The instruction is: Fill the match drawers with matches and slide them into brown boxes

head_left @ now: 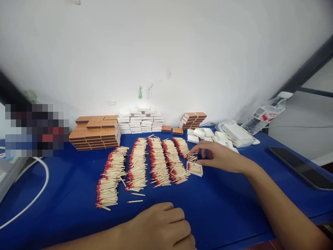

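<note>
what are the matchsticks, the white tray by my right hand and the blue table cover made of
Matchsticks: seemingly pale bare wood, with matte red heads. White tray: probably thin cardboard, matte, with thin walls. Blue table cover: looks like smooth plastic or coated sheet, with a faint sheen.

You are at a small hand-packing bench, a workshop corner rather than a kitchen or an office. Your worktop is covered in blue and stands against a bare white wall. Red-tipped matches lie on it in long rows, with stacked brown sleeves, stacked white trays and loose trays behind them. A phone, a bottle and a white cable sit at the edges.
</note>
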`<state>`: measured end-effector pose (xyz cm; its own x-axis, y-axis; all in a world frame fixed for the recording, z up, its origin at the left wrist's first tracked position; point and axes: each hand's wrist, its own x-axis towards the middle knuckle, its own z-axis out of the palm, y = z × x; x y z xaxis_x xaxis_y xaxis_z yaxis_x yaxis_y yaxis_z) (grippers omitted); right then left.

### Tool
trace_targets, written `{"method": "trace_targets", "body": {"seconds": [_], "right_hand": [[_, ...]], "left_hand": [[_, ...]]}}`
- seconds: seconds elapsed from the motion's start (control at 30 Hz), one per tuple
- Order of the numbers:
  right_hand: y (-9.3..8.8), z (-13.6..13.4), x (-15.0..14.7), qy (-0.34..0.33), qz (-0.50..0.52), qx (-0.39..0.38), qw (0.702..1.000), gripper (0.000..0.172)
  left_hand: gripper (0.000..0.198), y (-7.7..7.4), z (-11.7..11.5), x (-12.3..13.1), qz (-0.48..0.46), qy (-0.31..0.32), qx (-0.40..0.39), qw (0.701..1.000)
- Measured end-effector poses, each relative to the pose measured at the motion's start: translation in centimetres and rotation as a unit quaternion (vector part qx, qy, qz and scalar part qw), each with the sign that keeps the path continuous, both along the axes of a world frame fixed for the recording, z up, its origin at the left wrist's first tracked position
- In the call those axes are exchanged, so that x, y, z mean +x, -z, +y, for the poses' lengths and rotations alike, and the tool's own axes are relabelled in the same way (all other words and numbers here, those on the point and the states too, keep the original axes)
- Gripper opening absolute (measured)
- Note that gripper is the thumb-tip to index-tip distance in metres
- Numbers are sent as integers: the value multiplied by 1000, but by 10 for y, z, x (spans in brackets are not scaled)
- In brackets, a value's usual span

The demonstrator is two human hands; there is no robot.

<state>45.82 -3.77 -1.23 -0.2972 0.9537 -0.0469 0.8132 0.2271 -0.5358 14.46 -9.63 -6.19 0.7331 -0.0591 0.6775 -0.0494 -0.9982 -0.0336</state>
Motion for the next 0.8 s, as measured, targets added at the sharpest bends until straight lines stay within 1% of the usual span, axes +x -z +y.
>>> {"method": "trace_targets", "body": {"seconds": [0.13,0.27,0.47,0.6,0.7,0.8], "right_hand": [[2,0,-5,31,4,4,1000,36],[1,1,-6,27,5,3,1000,31],[1,-3,-3,28,4,-19,999,34],[-1,-6,-1,16,4,-16,1000,36],[-3,-6,-3,-7,12,-11,1000,35],[0,-3,-7,-15,14,-1,1000,35]], "left_hand": [[19,1,1,0,0,0,1,1000],[17,-1,0,0,8,4,4,1000],[18,0,0,1,0,-2,3,1000],[17,2,0,1,-2,1,1,1000],[18,3,0,1,-2,-1,0,1000],[18,3,0,2,-2,-3,2,1000]]}}
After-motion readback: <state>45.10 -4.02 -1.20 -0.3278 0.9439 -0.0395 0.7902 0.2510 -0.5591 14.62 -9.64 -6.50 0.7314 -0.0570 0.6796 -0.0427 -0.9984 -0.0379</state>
